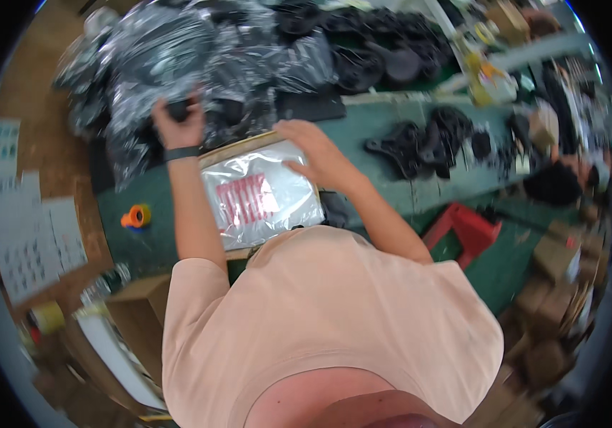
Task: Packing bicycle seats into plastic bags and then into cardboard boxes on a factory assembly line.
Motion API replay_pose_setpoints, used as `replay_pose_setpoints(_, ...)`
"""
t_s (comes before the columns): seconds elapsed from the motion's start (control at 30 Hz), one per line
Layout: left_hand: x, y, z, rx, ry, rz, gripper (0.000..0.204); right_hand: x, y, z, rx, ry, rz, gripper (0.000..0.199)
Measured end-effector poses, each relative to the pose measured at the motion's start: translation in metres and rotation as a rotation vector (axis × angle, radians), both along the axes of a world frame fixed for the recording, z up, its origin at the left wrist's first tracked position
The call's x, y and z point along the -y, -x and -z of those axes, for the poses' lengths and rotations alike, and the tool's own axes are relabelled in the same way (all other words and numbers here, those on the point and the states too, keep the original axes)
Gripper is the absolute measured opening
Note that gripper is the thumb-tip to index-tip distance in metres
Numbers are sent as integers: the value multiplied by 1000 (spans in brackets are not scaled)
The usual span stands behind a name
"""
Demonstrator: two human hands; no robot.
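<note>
The two hands are apart, above the middle of the frame. The left hand (177, 130), with a dark band (181, 153) at its wrist, curls its fingers about a black piece (178, 110) at the edge of the plastic-wrapped pile (156, 60) in the upper left; blur hides whether the grip is closed. The right hand (313, 150), fingers and thumb spread, rests at the upper right corner of the box (238, 148), at the frame's centre, where a clear bag (288, 167) with red print lies. Black parts (423, 146) sit right of centre on the green bench (370, 114), orange tape (136, 216) left of centre.
</note>
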State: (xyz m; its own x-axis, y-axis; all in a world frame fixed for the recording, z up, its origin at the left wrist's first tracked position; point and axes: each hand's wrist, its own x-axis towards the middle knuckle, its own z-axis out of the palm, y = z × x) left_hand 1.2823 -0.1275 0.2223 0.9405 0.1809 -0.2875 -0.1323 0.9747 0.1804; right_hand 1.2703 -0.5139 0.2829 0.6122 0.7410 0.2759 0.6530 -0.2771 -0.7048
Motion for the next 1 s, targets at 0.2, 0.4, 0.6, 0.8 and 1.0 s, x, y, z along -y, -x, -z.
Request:
replay_pose_setpoints(0.2, -50, 18, 101, -509, -738, -359, 39, 153, -110, 181, 62, 569, 494, 101)
replay_pose_setpoints(0.4, 162, 105, 146, -614, -1513, -7, 18, 241, -157, 297, 147, 1188, 228, 46)
replay_pose_setpoints(0.6, 266, 125, 210, -506, -2087, 562, 21, 208, -139, 212, 54, 690, 249, 61)
replay_pose_setpoints(0.8, 275, 132, 240, -587, -2108, 585, 28, 266, -4, 132, -343, 441, 790, 64)
replay_pose_setpoints(1.0, 303, 148, 217, -465, -2346, 373, 27, 265, 203, 231, -467, 739, 907, 109)
